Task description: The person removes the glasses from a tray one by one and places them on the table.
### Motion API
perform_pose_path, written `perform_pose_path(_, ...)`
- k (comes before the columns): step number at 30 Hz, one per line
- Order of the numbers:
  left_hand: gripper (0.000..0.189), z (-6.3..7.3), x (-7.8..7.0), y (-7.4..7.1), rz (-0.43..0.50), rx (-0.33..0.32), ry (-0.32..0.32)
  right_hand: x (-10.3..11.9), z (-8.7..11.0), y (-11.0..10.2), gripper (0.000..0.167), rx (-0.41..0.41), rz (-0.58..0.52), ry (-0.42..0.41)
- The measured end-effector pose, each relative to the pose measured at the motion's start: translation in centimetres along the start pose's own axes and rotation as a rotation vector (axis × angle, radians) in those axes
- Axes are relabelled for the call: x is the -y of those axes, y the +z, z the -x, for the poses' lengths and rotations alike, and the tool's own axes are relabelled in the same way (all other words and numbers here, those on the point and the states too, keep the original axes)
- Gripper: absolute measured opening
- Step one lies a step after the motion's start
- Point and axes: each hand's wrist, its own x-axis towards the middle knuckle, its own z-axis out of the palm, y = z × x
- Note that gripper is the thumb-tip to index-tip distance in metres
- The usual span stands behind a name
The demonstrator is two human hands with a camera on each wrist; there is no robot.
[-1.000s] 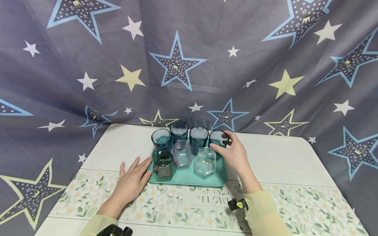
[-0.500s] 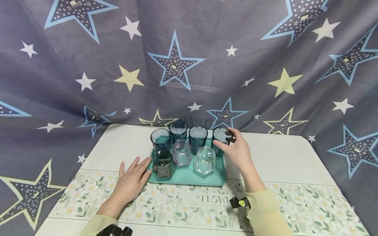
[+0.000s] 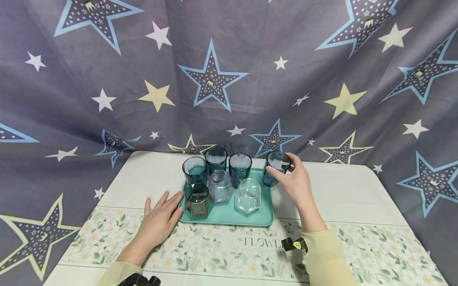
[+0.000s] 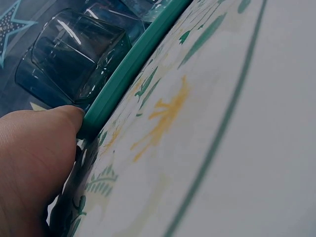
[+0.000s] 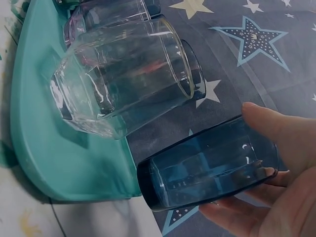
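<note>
My right hand [image 3: 296,186] holds a blue drinking glass [image 3: 270,178] near its rim, thumb on one side and fingers on the other. In the right wrist view the glass [image 5: 207,168] has its base just past the edge of the teal tray [image 5: 94,170]. My left hand [image 3: 159,218] rests with spread fingers at the left edge of the tray [image 3: 229,217]; its thumb touches the corner in the left wrist view. Closest to it stands a dark grey glass [image 3: 197,203]. A pinkish glass [image 3: 220,190] and a clear faceted glass [image 3: 248,200] share the tray.
Three more blue glasses stand along the tray's back: a left one [image 3: 195,171], a rear one [image 3: 216,159] and one in the middle [image 3: 240,169]. A white cloth with a floral band [image 3: 214,254] covers the table. Behind it hangs a grey star-patterned curtain [image 3: 250,91].
My right hand has lifted the blue glass and carried it rightward, from among the others to over the tray's right edge. The left hand stays where it was.
</note>
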Motion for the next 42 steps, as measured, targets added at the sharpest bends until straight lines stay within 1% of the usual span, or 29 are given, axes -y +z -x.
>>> perform_pose_path(5, 0.057, 0.0, -0.1, -0.1, 0.004, -0.008, 0.005, -0.4, -0.3, 0.1, 0.084, -0.041, -0.011, -0.004)
perform_pose_path(10, 0.057, 0.0, -0.1, -0.1, 0.005, -0.012, 0.008, -0.9, -0.5, 0.1, 0.085, -0.077, -0.01, -0.001)
perform_pose_path(13, 0.057, 0.1, -0.1, -0.1, 0.002, -0.029, 0.017, -1.3, -0.7, 0.1, 0.086, -0.086, -0.005, 0.006)
perform_pose_path(17, 0.056, 0.1, -0.1, 0.0, -0.001, -0.044, 0.025, -1.6, -0.8, 0.1, 0.086, -0.084, -0.002, 0.007)
perform_pose_path(23, 0.058, 0.1, 0.0, -0.1, -0.001, -0.013, 0.006, -2.0, -1.0, 0.2, 0.089, -0.079, 0.006, 0.019)
perform_pose_path(30, 0.057, 0.2, 0.1, 0.1, 0.004, -0.026, 0.014, -2.2, -1.1, 0.2, 0.089, -0.072, 0.002, 0.029)
perform_pose_path(37, 0.058, 0.2, 0.2, 0.1, -0.006, 0.001, 0.002, -1.9, -0.9, 0.2, 0.091, -0.047, -0.009, 0.038)
perform_pose_path(42, 0.058, 0.1, 0.2, 0.1, -0.008, 0.002, 0.0, -1.9, -0.9, 0.3, 0.09, -0.04, -0.025, 0.043)
